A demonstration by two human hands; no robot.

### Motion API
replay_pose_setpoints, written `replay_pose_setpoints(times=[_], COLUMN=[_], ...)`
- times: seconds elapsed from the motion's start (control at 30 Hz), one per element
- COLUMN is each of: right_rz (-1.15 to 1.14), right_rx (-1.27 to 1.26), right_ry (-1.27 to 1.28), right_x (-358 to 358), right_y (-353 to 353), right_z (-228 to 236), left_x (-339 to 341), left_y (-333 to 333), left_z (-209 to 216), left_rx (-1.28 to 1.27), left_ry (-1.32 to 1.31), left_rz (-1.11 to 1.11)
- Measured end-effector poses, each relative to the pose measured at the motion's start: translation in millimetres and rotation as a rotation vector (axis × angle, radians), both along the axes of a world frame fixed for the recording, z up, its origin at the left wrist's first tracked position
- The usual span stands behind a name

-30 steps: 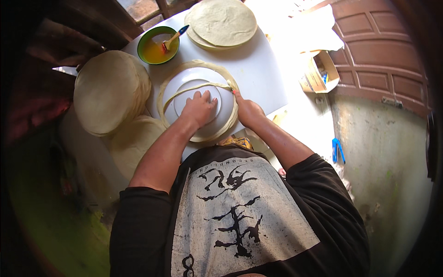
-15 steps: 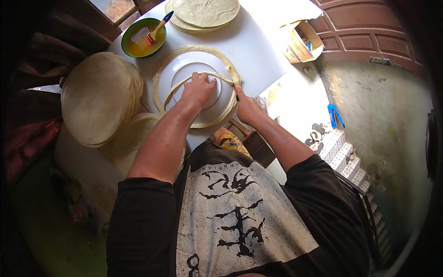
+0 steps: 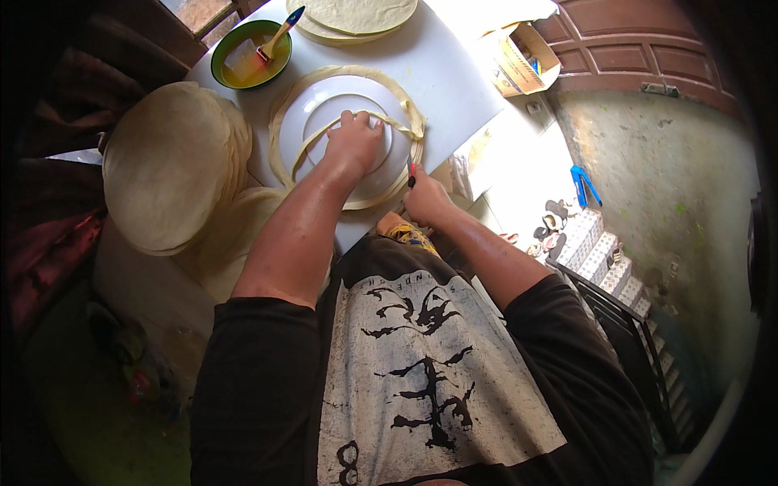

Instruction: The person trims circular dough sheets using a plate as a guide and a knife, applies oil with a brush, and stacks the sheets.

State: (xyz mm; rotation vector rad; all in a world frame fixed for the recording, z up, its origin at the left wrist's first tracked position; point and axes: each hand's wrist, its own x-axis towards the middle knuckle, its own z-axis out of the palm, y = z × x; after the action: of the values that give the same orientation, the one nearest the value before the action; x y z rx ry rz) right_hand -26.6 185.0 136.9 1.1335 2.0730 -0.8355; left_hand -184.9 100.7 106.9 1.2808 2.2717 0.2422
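A white plate (image 3: 324, 99) lies face down on a round sheet of dough (image 3: 279, 134), whose edge shows around it. My left hand (image 3: 356, 144) rests on the plate's raised base, fingers apart and pressing down. Gripped in my right hand (image 3: 428, 201) is a small knife (image 3: 412, 176) with a red and black handle, its blade at the plate's right rim. A thin cut strip of dough (image 3: 306, 146) curves over the plate, passing by my left fingertips and reaching the right rim.
A green bowl (image 3: 217, 65) of yellow liquid with a brush (image 3: 279, 36) stands at the table's far left. Stacked dough rounds lie at left (image 3: 166, 170) and at the far edge (image 3: 356, 14). A cardboard box (image 3: 519, 69) is at right, beyond the white table (image 3: 462, 89). Stairs (image 3: 600, 259) descend at lower right.
My right hand has drawn the knife toward me along the plate's right rim. The loose strip end at the right has shifted; my left hand stays on the plate.
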Motion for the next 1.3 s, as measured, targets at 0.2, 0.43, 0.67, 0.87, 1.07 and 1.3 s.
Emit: replay_pose_setpoints(times=[0.2, 0.43, 0.67, 0.87, 1.07, 1.3], right_rz=[-0.193, -0.502, -0.486, -0.83, -0.59, -0.326], right_rx=[-0.099, -0.309, -0.558, -0.641, -0.767, 0.005], right_ry=[0.055, 0.005, -0.053, -0.019, 0.012, 0.366], right_x=[1.4, -3.5, 7.5, 17.3, 46.6, 45.6], right_y=[-21.0, -44.4, -72.5, -62.9, 18.0, 126.6], right_z=[0.5, 21.5, -10.3, -1.6, 63.8, -21.2], left_x=[2.0, 2.9, 0.3, 3.1, 6.4, 12.5], left_y=[0.7, -0.3, 0.1, -1.6, -5.7, -1.4], left_z=[-1.2, -10.6, -5.3, -11.0, -9.0, 2.0], left_rx=[0.03, 0.064, 0.05, 0.08, 0.087, 0.036], left_ry=[0.032, 0.024, 0.019, 0.026, 0.034, -0.02], left_rz=[-0.012, 0.019, 0.022, 0.046, 0.057, 0.118])
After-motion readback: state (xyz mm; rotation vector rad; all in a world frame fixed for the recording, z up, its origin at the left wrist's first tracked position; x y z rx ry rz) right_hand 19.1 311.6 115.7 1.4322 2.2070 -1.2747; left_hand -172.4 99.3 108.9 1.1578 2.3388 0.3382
